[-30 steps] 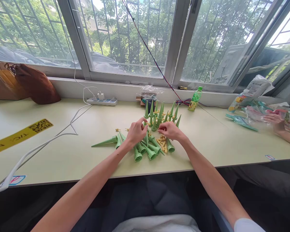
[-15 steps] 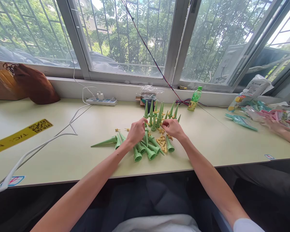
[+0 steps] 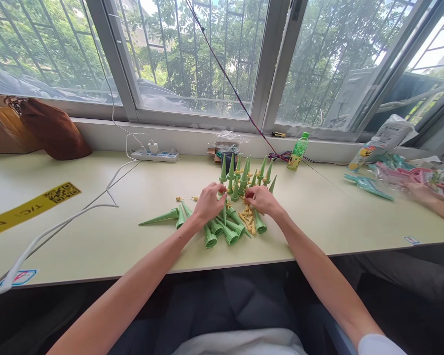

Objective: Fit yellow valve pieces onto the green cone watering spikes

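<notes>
Head view: left fingers (image 3: 219, 188) grip a half-hidden green spike (image 3: 225, 213); right fingers (image 3: 249, 193) curl, any hold unclear.

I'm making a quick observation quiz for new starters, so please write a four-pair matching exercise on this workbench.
Things
1. Pile of yellow pegs
2. Back group of green cones
3. White power strip
4. Brown bag

Places and states
A. By the foot of the window wall, with a white adapter plugged in
B. Beside the cardboard box at the left
C. Standing, tips up
D. Lying loose, just nearer the wearer than the right hand

Pairs: 1-D, 2-C, 3-A, 4-B
</notes>
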The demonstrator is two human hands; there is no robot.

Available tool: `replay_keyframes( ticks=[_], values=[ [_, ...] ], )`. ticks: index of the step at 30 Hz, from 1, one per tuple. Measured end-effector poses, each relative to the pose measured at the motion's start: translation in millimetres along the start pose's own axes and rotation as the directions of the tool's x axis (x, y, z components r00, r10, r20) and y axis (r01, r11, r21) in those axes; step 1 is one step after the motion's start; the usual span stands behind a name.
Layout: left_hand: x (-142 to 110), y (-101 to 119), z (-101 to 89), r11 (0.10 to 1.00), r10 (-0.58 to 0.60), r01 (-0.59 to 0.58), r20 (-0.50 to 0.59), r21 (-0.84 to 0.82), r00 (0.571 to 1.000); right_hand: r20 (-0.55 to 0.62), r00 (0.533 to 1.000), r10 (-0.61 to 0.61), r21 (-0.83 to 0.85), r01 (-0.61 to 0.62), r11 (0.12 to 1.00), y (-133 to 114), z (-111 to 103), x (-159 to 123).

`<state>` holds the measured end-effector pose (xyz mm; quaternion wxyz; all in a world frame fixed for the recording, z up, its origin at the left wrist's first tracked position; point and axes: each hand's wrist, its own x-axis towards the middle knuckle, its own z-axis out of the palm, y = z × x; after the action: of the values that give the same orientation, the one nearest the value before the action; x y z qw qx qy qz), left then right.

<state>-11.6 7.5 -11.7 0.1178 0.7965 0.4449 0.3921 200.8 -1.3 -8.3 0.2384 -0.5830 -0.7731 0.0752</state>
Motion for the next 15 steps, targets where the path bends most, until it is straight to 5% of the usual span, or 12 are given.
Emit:
replay_keyframes(
  ticks=[15],
  values=[
    [0.4, -7.7, 3.3, 0.999, -0.001, -0.003, 0.088, 0.048, 0.996, -0.156, 0.965, -0.210, 0.216, 0.240, 0.946, -11.6, 3.4, -2.2]
  ],
)
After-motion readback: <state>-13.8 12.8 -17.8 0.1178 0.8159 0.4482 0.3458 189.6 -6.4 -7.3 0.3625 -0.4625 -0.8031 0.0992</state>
